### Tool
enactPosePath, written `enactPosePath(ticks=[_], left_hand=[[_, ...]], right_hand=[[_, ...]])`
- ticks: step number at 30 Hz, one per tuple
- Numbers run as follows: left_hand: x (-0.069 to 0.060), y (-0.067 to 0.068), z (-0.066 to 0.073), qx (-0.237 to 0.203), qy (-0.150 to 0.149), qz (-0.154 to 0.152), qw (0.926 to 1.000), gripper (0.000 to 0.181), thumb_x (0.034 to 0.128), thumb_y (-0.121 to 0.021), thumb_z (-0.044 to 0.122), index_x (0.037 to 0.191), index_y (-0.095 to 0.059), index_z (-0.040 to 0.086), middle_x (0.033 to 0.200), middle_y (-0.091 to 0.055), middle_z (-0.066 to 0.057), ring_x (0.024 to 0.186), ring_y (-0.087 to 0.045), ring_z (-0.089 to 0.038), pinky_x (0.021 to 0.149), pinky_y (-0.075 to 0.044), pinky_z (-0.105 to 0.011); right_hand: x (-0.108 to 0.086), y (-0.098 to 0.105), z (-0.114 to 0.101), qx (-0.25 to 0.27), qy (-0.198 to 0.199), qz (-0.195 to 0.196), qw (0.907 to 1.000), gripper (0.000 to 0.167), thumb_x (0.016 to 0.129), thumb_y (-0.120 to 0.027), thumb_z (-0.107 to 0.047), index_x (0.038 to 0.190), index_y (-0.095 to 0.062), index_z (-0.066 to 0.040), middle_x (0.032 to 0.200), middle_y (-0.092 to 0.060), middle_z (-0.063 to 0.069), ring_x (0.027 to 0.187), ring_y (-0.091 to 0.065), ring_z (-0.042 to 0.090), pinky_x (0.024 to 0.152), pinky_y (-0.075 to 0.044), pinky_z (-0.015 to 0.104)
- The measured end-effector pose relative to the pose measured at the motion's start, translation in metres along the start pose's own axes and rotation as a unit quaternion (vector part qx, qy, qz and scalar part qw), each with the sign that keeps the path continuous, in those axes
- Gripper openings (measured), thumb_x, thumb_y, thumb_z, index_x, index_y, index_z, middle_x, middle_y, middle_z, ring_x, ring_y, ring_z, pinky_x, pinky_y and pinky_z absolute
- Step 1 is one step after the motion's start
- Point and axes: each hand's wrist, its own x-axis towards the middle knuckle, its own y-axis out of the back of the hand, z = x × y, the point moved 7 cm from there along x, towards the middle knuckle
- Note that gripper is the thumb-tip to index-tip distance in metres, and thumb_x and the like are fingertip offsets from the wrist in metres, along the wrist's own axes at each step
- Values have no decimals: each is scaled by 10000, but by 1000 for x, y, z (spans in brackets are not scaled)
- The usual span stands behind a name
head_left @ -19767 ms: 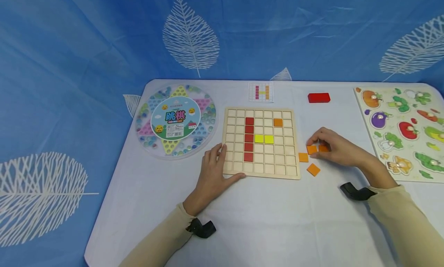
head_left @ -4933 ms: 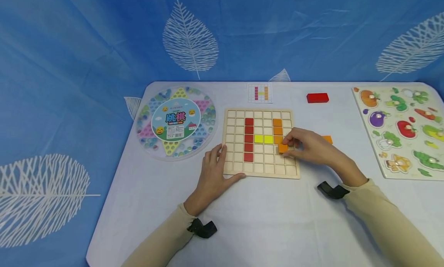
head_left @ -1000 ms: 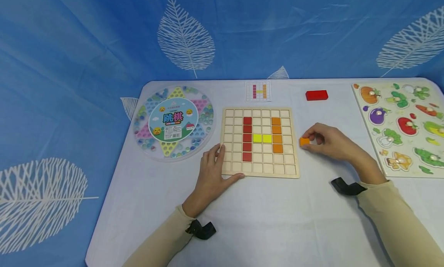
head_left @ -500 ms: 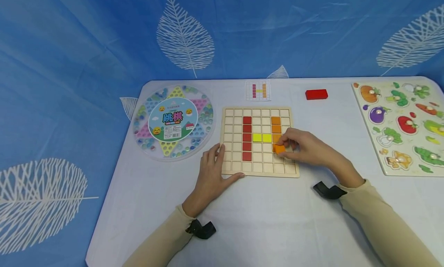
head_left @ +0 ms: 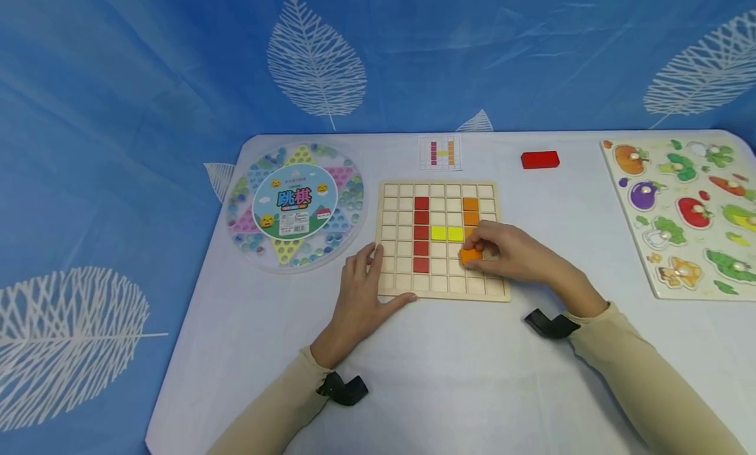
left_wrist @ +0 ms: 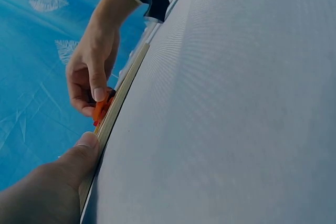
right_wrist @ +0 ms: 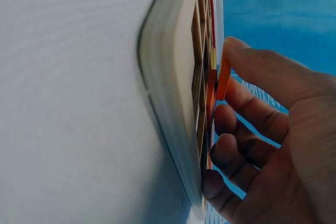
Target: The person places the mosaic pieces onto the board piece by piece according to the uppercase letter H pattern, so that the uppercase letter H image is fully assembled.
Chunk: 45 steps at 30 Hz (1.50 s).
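A wooden grid board (head_left: 440, 285) lies on the white table. It carries a column of several red tiles (head_left: 421, 233), two yellow tiles (head_left: 447, 234) beside it, and an orange column (head_left: 470, 211) partly covered by my right hand (head_left: 522, 255). That hand pinches an orange square tile (head_left: 470, 256) between thumb and fingers, low over the lower end of the orange column. In the right wrist view the pinched tile (right_wrist: 223, 77) looks tilted, just off the board's surface. My left hand (head_left: 359, 294) rests at the board's lower left corner, thumb along the front edge.
Behind the board lies a pattern card (head_left: 440, 153) with a coloured H. A red block (head_left: 540, 159) is at the back right. To the left is a round Chinese checkers set (head_left: 296, 205); to the right, a vegetable peg puzzle (head_left: 669, 195).
Over the last second my right hand has carried the orange tile left from beside the board to above it. Loose orange tiles seen earlier at the right are gone, and the orange column has grown.
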Motion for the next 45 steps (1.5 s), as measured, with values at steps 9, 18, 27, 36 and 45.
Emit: enactPosePath(ticks=[9,18,27,36,45], left_hand=[[0,-1,-1,-22,55,-30,10000,1054,735,-779,593,1494,-348,2,1479,-340,-166,1166,-389,-265,923,-391,-412],[1,0,-1,5,33,-26,10000,1051,737,-772,602,1490,-354,-1,1472,-350,-166,1162,-395,-266,920,-394,-416],[1,1,0,16,-24,22,10000,1053,731,-781,594,1485,-361,-9,1469,-354,-172,1159,-402,-269,916,-400,-421],[1,1,-1,43,33,3,10000,1050,732,-780,595,1486,-362,-3,1470,-353,-168,1159,-396,-264,908,-399,-405],[1,1,0,-6,33,18,10000,1052,728,-785,592,1488,-361,1,1469,-359,-165,1161,-394,-265,906,-403,-405]], right_hand=[[2,-1,-5,-78,-19,-92,9999,256,811,-810,-283,995,-677,-163,870,-582,-44,800,-489,139,695,-411,247],[-4,0,-3,-71,139,70,9999,229,822,-802,-264,975,-670,-157,861,-587,-53,797,-491,128,703,-411,247],[-14,0,-3,-169,383,341,9985,235,792,-827,-239,938,-659,-163,849,-591,-72,783,-507,101,710,-425,240],[-16,-1,-2,-263,448,364,9980,236,789,-830,-240,935,-659,-167,854,-599,-82,785,-514,80,720,-433,253],[-15,-2,-1,-349,443,338,9978,246,775,-841,-242,928,-664,-165,873,-609,-90,792,-527,67,737,-459,256]])
